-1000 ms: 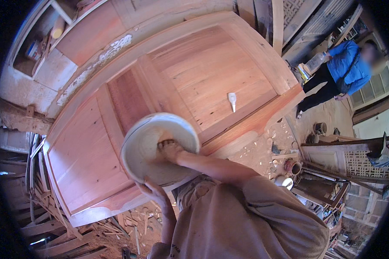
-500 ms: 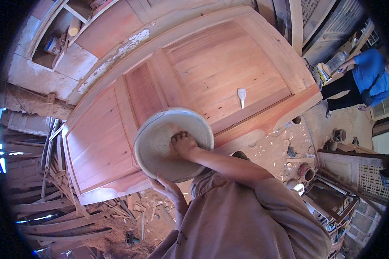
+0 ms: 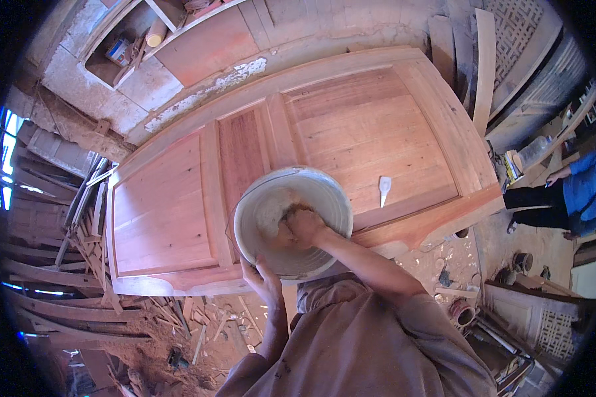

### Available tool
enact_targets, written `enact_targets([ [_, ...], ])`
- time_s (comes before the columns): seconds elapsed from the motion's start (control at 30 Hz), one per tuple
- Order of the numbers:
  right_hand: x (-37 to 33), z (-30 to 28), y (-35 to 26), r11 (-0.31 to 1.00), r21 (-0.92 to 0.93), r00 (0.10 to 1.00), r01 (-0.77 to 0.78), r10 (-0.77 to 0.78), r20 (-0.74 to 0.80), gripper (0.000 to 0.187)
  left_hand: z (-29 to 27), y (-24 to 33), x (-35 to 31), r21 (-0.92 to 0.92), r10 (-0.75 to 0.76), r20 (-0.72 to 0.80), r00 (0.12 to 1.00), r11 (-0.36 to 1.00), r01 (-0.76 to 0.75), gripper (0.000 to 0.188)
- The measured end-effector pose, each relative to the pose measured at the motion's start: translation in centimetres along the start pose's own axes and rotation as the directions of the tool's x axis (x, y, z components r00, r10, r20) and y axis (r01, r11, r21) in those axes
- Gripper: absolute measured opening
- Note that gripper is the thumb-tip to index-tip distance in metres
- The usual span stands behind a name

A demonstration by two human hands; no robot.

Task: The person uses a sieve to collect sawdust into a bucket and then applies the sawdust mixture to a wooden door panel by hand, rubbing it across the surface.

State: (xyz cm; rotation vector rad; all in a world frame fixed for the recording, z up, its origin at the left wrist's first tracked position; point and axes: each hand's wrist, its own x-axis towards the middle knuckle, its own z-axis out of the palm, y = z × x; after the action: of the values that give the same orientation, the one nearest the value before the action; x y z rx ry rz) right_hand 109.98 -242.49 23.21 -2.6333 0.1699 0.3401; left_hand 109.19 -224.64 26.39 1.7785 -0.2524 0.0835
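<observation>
A round, pale grey-white basin [image 3: 343, 206] is held up against the near edge of a large reddish wooden panelled piece [image 3: 162, 205], overlapping it in view. My left hand [image 3: 263, 276] grips the basin's near left rim, thumb over the edge and fingers on the outer wall. Inside, my right hand [image 3: 306, 227] is bent down with curled fingers in a brown, smeared material [image 3: 284, 235] at the bottom. What those fingers close on is hidden. A small white spatula [image 3: 385, 189] lies on the wooden piece's right panel, apart from both hands.
Wood scraps [image 3: 94, 255] and shavings cover the floor at left. A wall shelf [image 3: 129, 49] holds a tin and a roll-like object. At right stand a person in blue [image 3: 581, 192], a reddish can [image 3: 461, 311] and a lattice panel [image 3: 553, 333].
The view has shifted, so the scene sits differently. The basin has tilted, showing more inner wall on the right. My right hand has moved within it; my left keeps its rim.
</observation>
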Motion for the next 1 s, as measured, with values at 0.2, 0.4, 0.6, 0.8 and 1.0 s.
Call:
enact_targets([
  [0.2,0.1,-0.8,7.1,0.997,0.044,0.998,-0.060,0.061,-0.026,0.024,8.1,2.9,-0.8,0.074,-0.095,-0.097,0.991,0.992,0.102,0.032],
  [0.4,1.9,-6.3,15.9,0.676,0.736,0.980,0.027,0.125,-0.152,0.028,16.7,4.1,1.9,0.068,-0.049,-0.117,0.992,0.996,0.057,0.032],
  [0.6,-2.7,-16.9,24.3,-0.551,0.803,0.972,-0.229,-0.173,0.159,0.039,25.8,2.9,4.4,-0.217,-0.340,-0.099,0.935,0.925,0.314,0.041],
  [0.8,-9.7,-18.3,44.0,-0.723,0.649,0.962,0.237,0.266,-0.054,0.031,29.3,-0.5,4.5,-0.210,-0.398,-0.106,0.911,0.905,0.370,0.048],
  [1.0,-14.1,-18.3,61.8,-0.266,0.763,0.632,0.589,0.740,-0.230,0.039,27.9,-2.2,3.8,-0.061,-0.420,-0.190,0.888,0.907,0.416,0.055],
])
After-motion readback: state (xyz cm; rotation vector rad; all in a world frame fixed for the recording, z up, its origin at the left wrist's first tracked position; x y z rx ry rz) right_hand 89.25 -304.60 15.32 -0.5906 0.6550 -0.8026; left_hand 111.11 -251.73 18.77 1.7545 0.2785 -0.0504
